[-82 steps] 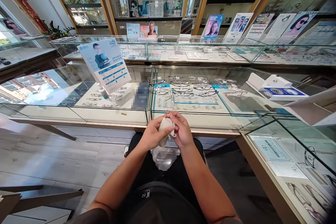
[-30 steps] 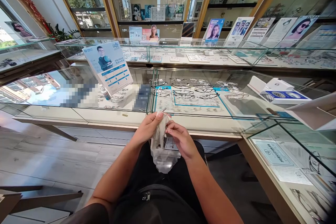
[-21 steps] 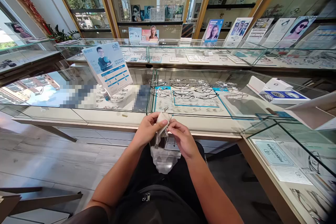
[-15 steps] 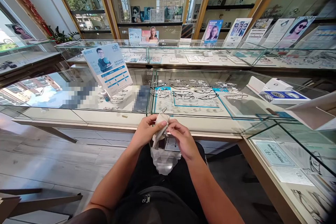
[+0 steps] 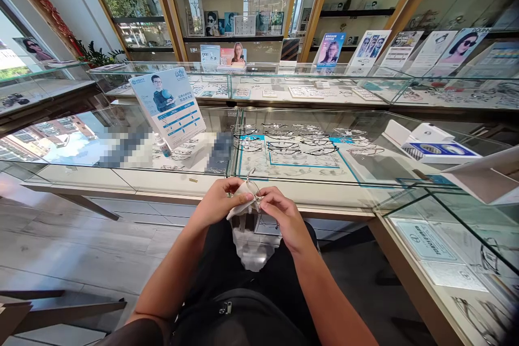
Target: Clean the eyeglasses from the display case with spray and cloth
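The left hand (image 5: 221, 200) was closed on a pale cloth (image 5: 239, 206), its thumb laid over the fold. The right hand (image 5: 279, 211) had thumb and fingertips pinched on thin-rimmed glasses (image 5: 252, 186). The glasses sat between the two hands, against the cloth, one slim end sticking up past the fingers; how far the cloth wrapped them could not be told. Both hands were above the lap (image 5: 214, 259), just before the front edge of a glass case (image 5: 324, 194). Between the knees was something pale and shiny, hard to make out. Inside the case lay rows of frames (image 5: 284, 146). To the left, a sign (image 5: 170, 108) leaned on the case top, a small bottle (image 5: 162, 146) just beside it. To the right stood an open box (image 5: 433, 146). Farther back ran another case (image 5: 340, 94), bearing posters (image 5: 330, 50), with shelves (image 5: 235, 39) behind.
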Available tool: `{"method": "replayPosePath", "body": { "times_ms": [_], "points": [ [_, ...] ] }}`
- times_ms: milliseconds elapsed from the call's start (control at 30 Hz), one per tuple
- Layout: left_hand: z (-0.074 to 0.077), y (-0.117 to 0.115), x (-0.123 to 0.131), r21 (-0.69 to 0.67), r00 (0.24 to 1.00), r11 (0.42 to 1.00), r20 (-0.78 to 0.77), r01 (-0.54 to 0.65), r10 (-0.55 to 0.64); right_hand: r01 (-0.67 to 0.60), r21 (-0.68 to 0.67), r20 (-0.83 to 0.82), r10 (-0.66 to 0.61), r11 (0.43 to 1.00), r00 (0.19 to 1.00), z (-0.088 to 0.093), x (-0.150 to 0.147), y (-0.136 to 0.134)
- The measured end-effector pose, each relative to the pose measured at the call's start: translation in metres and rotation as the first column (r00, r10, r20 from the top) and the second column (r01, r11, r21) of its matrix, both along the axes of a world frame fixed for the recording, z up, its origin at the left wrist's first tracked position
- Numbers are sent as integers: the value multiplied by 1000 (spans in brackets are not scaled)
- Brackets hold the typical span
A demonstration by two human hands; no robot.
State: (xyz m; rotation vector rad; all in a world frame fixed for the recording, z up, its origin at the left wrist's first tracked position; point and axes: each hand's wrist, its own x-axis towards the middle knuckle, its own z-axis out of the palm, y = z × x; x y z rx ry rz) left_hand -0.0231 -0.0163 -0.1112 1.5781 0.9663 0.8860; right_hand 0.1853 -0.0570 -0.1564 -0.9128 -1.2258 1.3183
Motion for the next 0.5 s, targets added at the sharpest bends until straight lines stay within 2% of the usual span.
{"method": "replayPosePath", "body": {
  "times_ms": [67,133,300,500],
  "points": [
    [3,0,-2,1,1000,1000,-11,13,-13,-20,-10,1,20,1000,1000,1,0,0],
    [3,0,-1,-34,998,999,52,31,-29,-37,-24,-21,36,999,999,0,-2,1],
    [-8,-1,2,-127,982,991,190,38,-13,-20,-43,-56,17,999,998,-5,-6,5],
    [-8,-2,-3,-118,985,993,171,16,4,-39,-41,-36,38,998,999,-6,-5,3]
  ]
}}
